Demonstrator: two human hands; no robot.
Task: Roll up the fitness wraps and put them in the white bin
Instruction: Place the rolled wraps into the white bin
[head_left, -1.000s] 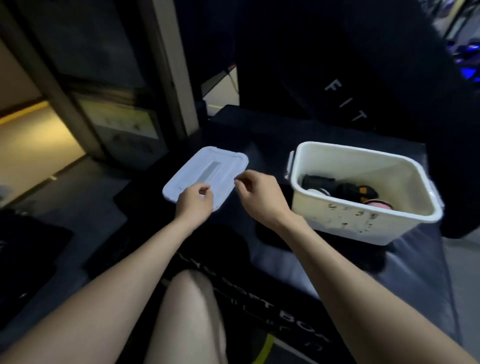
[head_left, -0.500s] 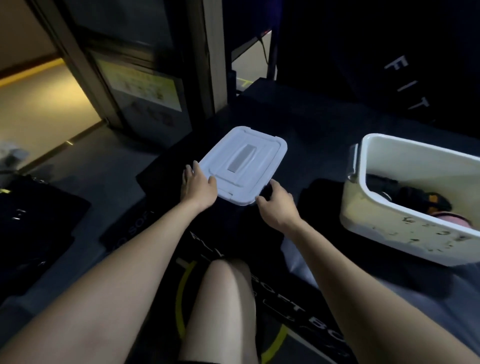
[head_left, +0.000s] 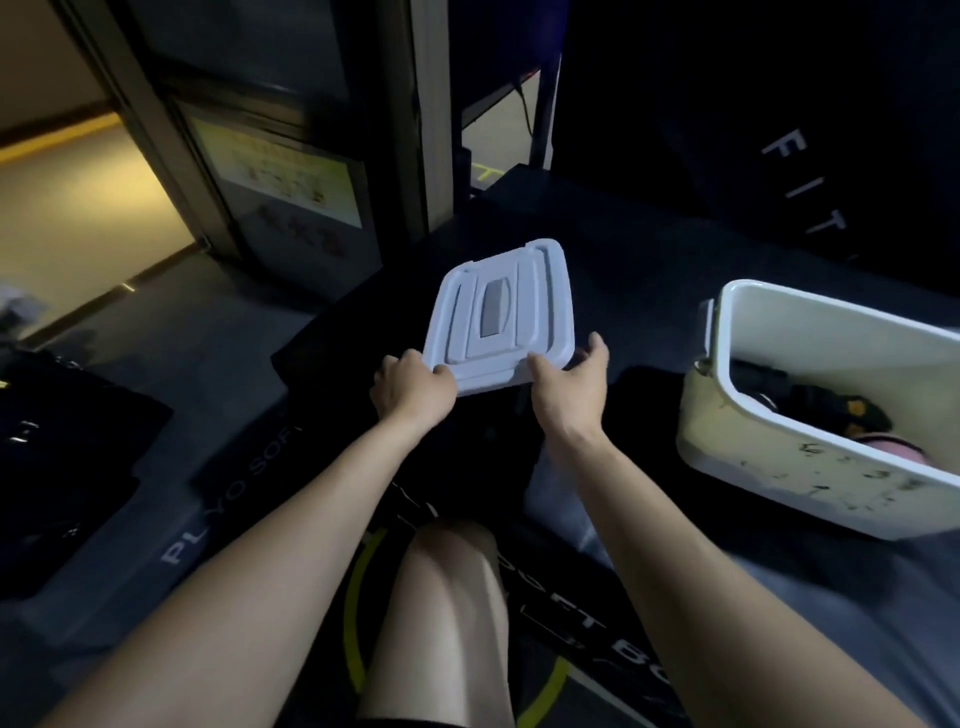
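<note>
Both hands grip the near edge of the white lid (head_left: 501, 317) — the left hand (head_left: 413, 391) at its left corner, the right hand (head_left: 571, 387) at its right. To the right, well apart, the white bin (head_left: 810, 462) stands open — dark rolled wraps (head_left: 810, 402) lie inside.

Both arms reach forward, left hand (head_left: 413, 391) and right hand (head_left: 570, 387) gripping with curled fingers (head_left: 597, 347).

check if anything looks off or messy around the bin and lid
The white bin looks grubby: dark specks and scuffs mark its near outer wall. Its lid is off, held by its near edge in the left hand and right hand. Rolled wraps lie inside. Nothing looks spilled or broken.
</note>
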